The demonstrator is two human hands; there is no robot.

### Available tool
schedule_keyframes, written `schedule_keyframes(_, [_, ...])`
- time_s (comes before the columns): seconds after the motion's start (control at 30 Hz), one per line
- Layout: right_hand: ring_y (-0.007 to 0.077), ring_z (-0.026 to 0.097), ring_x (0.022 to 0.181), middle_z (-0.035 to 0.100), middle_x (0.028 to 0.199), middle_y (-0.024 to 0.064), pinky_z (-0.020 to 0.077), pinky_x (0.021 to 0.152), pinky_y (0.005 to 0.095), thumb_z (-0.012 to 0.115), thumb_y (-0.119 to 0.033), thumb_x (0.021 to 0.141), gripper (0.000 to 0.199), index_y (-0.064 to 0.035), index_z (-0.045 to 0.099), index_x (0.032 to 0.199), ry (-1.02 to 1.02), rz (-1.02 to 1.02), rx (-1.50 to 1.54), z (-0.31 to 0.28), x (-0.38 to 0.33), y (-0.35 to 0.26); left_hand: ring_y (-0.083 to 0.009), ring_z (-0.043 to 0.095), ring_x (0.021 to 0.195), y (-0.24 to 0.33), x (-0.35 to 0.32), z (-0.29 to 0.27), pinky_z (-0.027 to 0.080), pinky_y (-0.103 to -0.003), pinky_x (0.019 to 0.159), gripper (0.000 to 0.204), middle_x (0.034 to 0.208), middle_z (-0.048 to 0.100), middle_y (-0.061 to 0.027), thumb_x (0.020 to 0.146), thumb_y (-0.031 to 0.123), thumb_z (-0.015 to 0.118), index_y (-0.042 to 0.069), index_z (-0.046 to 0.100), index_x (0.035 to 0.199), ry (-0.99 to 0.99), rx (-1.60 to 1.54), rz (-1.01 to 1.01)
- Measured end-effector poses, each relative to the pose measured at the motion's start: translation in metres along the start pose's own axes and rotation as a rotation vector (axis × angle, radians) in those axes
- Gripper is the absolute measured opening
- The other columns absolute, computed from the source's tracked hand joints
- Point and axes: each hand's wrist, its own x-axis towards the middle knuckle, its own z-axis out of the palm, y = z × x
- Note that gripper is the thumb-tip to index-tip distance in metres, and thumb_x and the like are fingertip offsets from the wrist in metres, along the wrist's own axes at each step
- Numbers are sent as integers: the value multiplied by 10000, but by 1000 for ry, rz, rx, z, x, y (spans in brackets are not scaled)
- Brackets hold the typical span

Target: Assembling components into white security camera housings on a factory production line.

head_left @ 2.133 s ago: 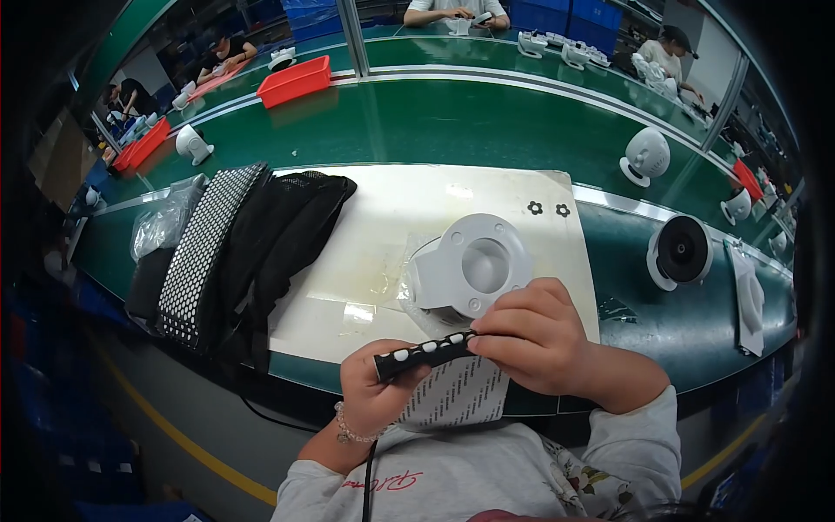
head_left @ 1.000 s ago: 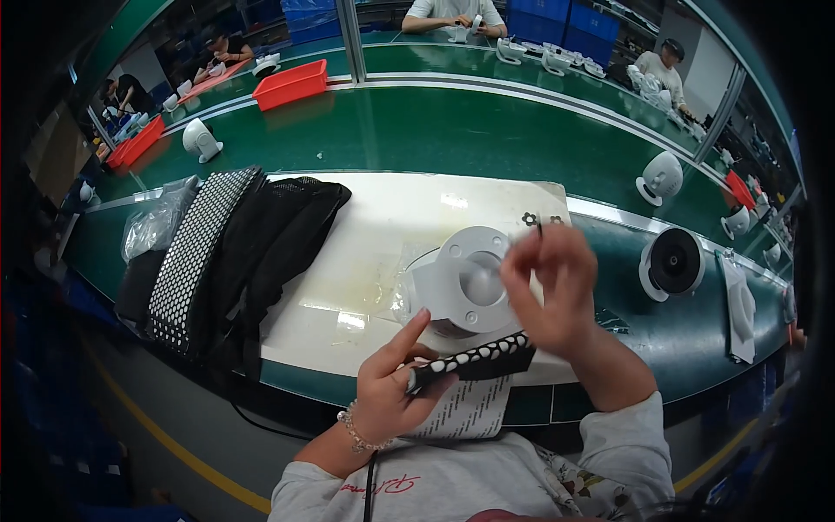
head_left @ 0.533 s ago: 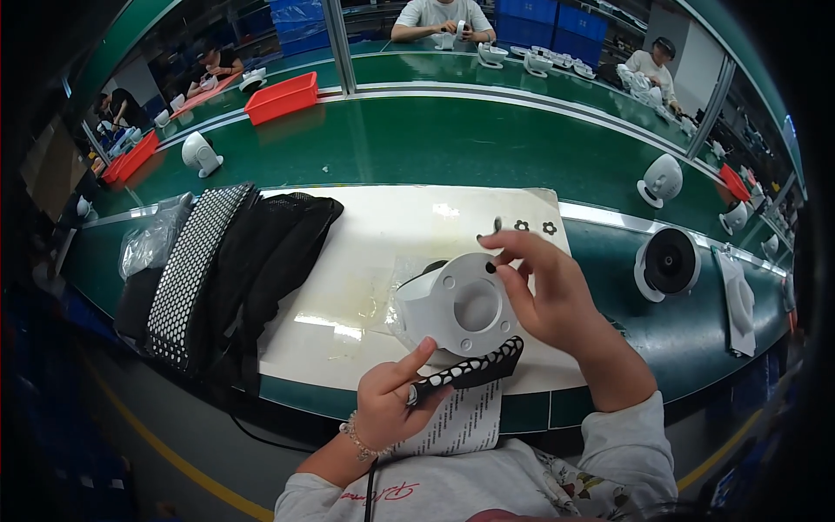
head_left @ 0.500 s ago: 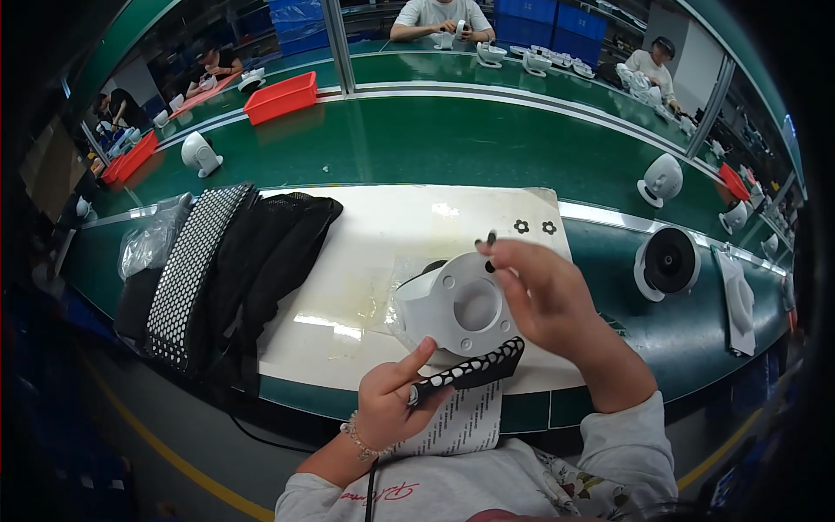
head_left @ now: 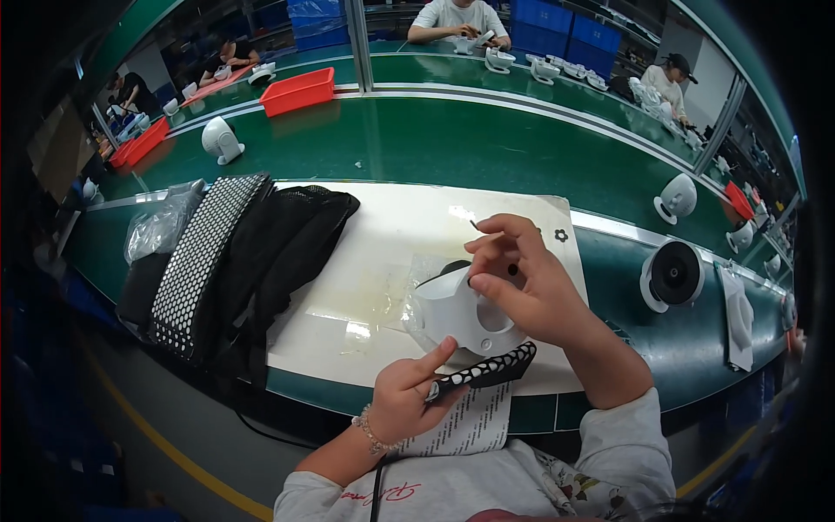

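Note:
A white rounded housing (head_left: pixel 452 313) lies on the white board in front of me, its ring-shaped base turned up. My left hand (head_left: pixel 409 391) is closed round a black strip (head_left: pixel 487 370) with rows of white round gaps, close against the housing's near side. Over the base is my right hand (head_left: pixel 535 287), fingers bent, thumb tip at a small black round pad (head_left: pixel 474 281) by the upper left recess. Between thumb and fingers another black pad (head_left: pixel 513 270) shows on the base. A dark bit is at the index fingertip, too small to make out.
A black mesh pile (head_left: pixel 296 235) with a white-holed band and clear plastic (head_left: pixel 156 226) lies left. On the right stand a white unit with a black round front (head_left: pixel 674 274) and a white shell (head_left: pixel 738 317). A red bin (head_left: pixel 297 91) and people working are beyond.
My right hand has come down onto the base, its thumb now at the upper left recess. The left hand keeps its hold on the strip. The whole view has shifted slightly.

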Motion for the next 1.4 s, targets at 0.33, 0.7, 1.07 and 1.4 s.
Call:
schedule_keyframes(0.33, [268, 426, 1173, 547, 1085, 117, 307, 970, 406, 569, -52, 800, 508, -88, 325, 1243, -63, -461, -592, -13, -24, 9, -185, 499, 468, 3, 4, 0, 419, -268, 473, 241, 1156, 551, -146, 618, 73, 717, 10, 497, 543, 29, -20, 3])
schedule_keyframes(0.7, [345, 179, 1316, 436, 1283, 164, 85, 1025, 462, 698, -264, 724, 740, -144, 240, 1292, 83, -499, -659, -6, -40, 22, -201, 525, 498, 1, -2, 1, 439, -270, 497, 186, 1169, 540, -156, 599, 72, 716, 5, 542, 605, -14, -4, -47])
schedule_keyframes(1.07, [372, 222, 1294, 387, 1326, 155, 63, 1025, 496, 736, -345, 676, 754, -168, 293, 1260, 9, -385, -560, -1, -51, 21, -199, 517, 482, 2, 0, 1, 428, -269, 482, 202, 1158, 545, -163, 593, 70, 717, -2, 529, 577, 11, -1, -22])
schedule_keyframes(1.4, [377, 8, 1332, 197, 1421, 159, 95, 1039, 481, 675, -116, 727, 77, -96, 604, 750, 18, -189, -531, 0, -57, 17, -183, 478, 462, -3, -3, 5, 417, -263, 475, 206, 1158, 550, -146, 586, 65, 714, 5, 520, 556, 16, -34, -20])
